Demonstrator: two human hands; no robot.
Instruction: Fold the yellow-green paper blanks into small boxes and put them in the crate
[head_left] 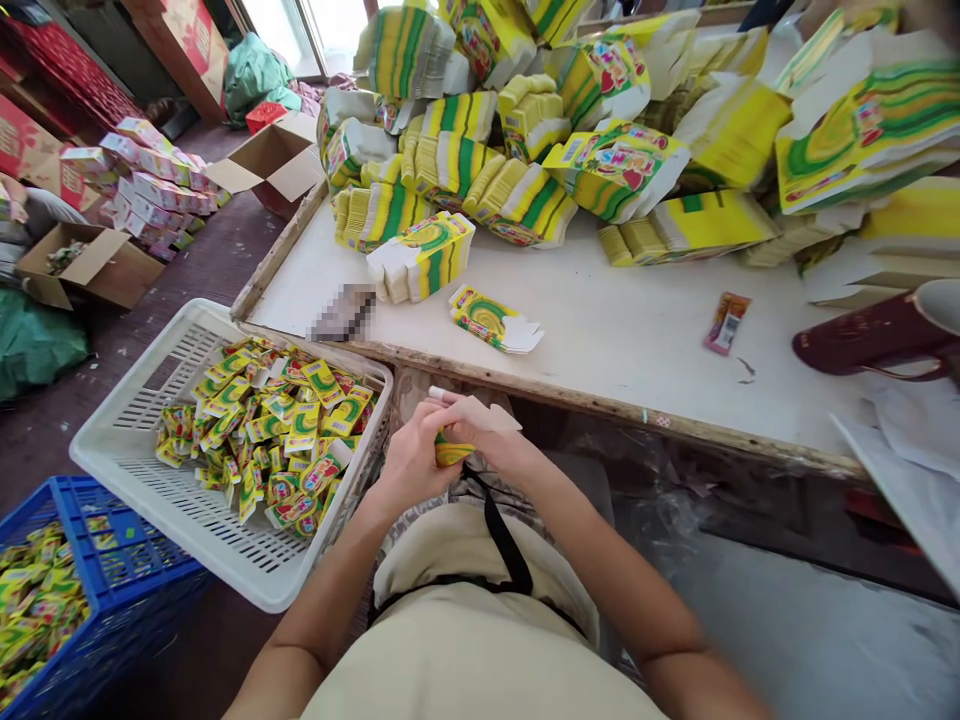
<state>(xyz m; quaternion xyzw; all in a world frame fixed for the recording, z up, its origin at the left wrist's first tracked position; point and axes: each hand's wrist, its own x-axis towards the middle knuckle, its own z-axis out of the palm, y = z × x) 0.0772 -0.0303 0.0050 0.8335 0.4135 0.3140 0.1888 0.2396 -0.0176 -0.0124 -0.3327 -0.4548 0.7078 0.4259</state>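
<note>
Just beyond my lap, both hands are closed together around a small yellow-and-green carton with white flaps. My left hand grips it from the left. My right hand presses on its other side, near the white flap. Fingers cover most of the carton, so I cannot tell whether it is folded out. On the white table in front lies one flattened carton of the same print. Behind it stands a bundle of cartons. At my left, a white plastic basket holds many small filled-out cartons.
Piled bundles of flat cartons cover the table's back. A dark red mug lies tipped at the right, near a small packet. A blue crate with more cartons stands lower left. Open cardboard boxes sit on the floor.
</note>
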